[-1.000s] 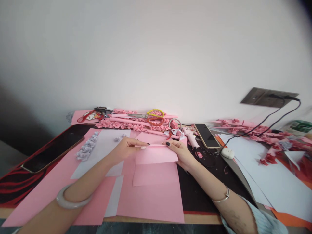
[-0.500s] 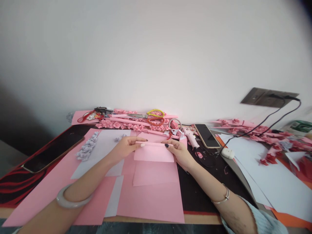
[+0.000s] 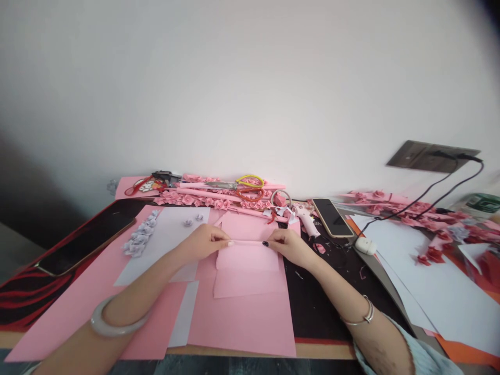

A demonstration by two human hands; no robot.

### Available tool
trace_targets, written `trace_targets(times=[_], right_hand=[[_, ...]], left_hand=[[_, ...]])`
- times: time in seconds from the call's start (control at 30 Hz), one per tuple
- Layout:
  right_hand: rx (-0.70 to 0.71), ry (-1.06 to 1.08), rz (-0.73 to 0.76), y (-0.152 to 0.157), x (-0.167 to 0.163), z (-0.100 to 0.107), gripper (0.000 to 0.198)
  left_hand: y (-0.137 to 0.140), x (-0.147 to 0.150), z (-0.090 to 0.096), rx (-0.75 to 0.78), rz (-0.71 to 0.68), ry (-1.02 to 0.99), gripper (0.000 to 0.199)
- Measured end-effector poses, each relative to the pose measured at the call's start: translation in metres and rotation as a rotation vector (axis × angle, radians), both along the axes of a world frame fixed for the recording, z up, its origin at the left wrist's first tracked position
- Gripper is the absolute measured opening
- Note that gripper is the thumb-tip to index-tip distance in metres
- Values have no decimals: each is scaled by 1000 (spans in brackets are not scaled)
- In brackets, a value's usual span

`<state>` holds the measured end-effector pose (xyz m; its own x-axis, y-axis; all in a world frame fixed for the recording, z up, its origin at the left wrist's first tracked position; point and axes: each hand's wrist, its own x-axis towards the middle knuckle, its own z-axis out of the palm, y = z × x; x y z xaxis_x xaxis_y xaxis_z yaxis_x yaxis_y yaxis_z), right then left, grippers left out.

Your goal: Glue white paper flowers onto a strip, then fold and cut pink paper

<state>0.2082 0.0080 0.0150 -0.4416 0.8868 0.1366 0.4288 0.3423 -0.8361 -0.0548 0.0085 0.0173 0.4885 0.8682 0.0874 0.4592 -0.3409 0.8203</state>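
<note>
A small pink paper sheet point(image 3: 248, 258) with a narrow fold or roll along its upper edge lies between my hands. My left hand point(image 3: 205, 241) pinches the left end of that edge, thumb toward me. At the other end my right hand point(image 3: 289, 246), with dark nails, grips the same edge between thumb and fingers. Beneath it are another small pink piece point(image 3: 246, 286) and larger pink sheets point(image 3: 242, 328). Left of my left hand, pale lilac paper flowers point(image 3: 141, 234) rest on the sheets, and two loose small ones point(image 3: 188, 223) sit on white paper point(image 3: 167, 245).
Pink paper flower stems point(image 3: 203, 199) and scissors point(image 3: 250, 187) lie along the wall. A glue gun point(image 3: 307, 220), a phone point(image 3: 333, 217) and an earbud case point(image 3: 366, 246) are to the right. Another dark phone-like device point(image 3: 86, 245) lies left. Cables point(image 3: 422, 192) hang from a wall socket point(image 3: 429, 156).
Both hands have come down and toward me with the folded edge of the pink sheet, which now lies lower. The two loose lilac flowers show more fully.
</note>
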Motion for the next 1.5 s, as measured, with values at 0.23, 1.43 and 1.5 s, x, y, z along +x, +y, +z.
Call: trace_targets(times=[0.23, 1.43, 1.5], right_hand=[[153, -216, 71, 1, 0, -2, 13], [280, -1069, -7, -48, -30, 26, 21], [262, -1039, -37, -46, -32, 24, 22]], left_hand=[[-1, 2, 0, 125, -113, 105, 23], [-33, 20, 21, 268, 21, 728, 43], [-32, 19, 20, 248, 51, 730, 41]])
